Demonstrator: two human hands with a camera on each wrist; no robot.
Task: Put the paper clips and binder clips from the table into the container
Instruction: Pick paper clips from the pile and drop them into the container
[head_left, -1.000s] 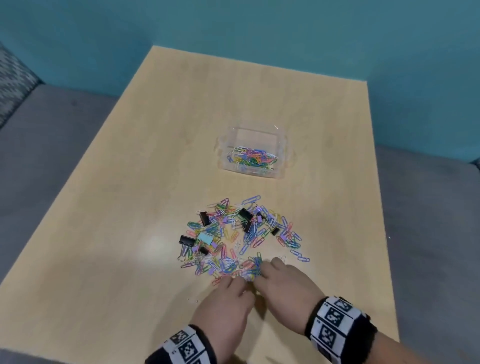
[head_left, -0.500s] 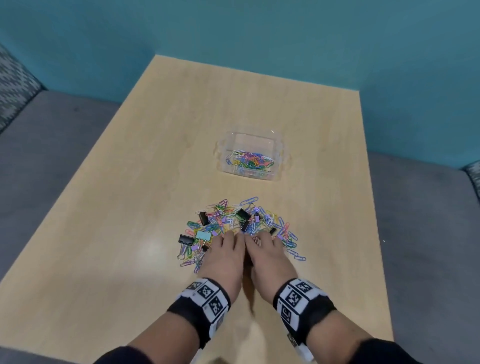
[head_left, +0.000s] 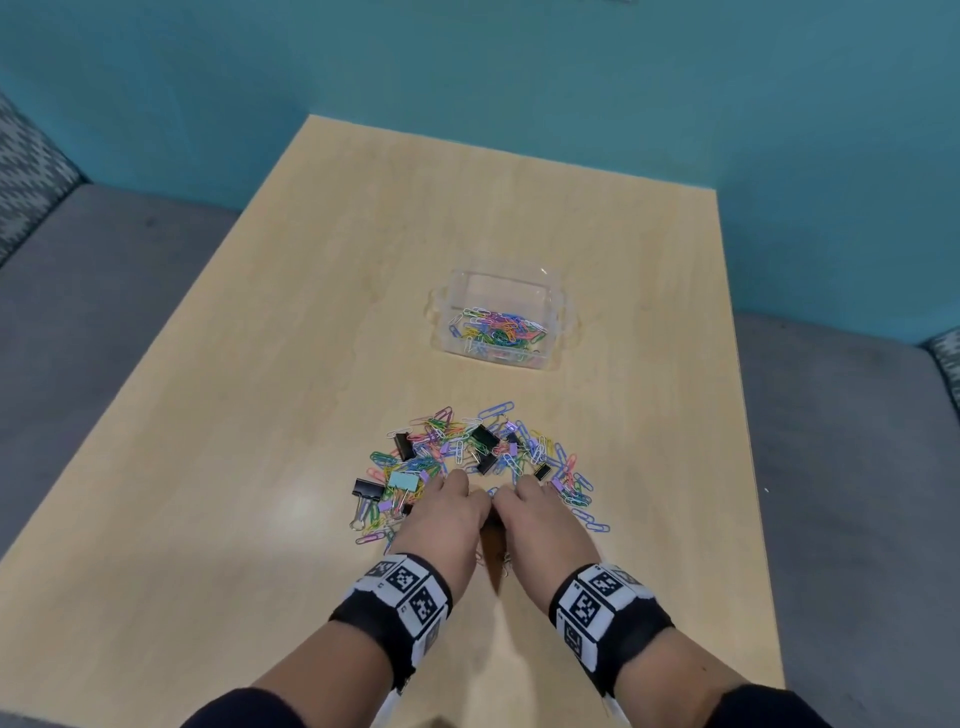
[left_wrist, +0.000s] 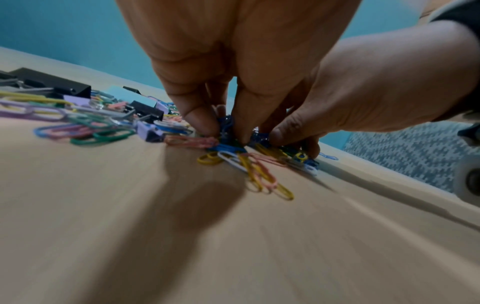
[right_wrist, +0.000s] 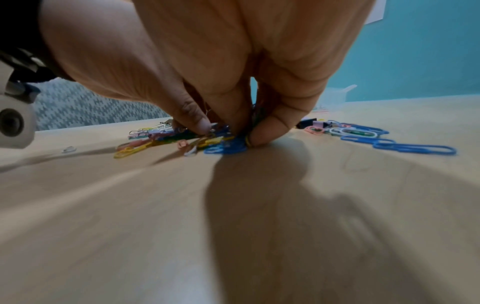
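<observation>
Low in the frame, the left hand (head_left: 448, 514) and right hand (head_left: 540, 519) pinch a bunch from the heaped multicoloured wire paper clips (head_left: 457, 447) and black binder clips (head_left: 485, 437), likely next lifting toward the clear plastic container (head_left: 566, 312) at centre.

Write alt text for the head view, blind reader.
Seen from above, a left hand and a right hand press together on the near edge of a pile of clips, colourful paper clips and binder clips, on a wooden table. Beyond the pile stands a clear container already holding paper clips.
</observation>
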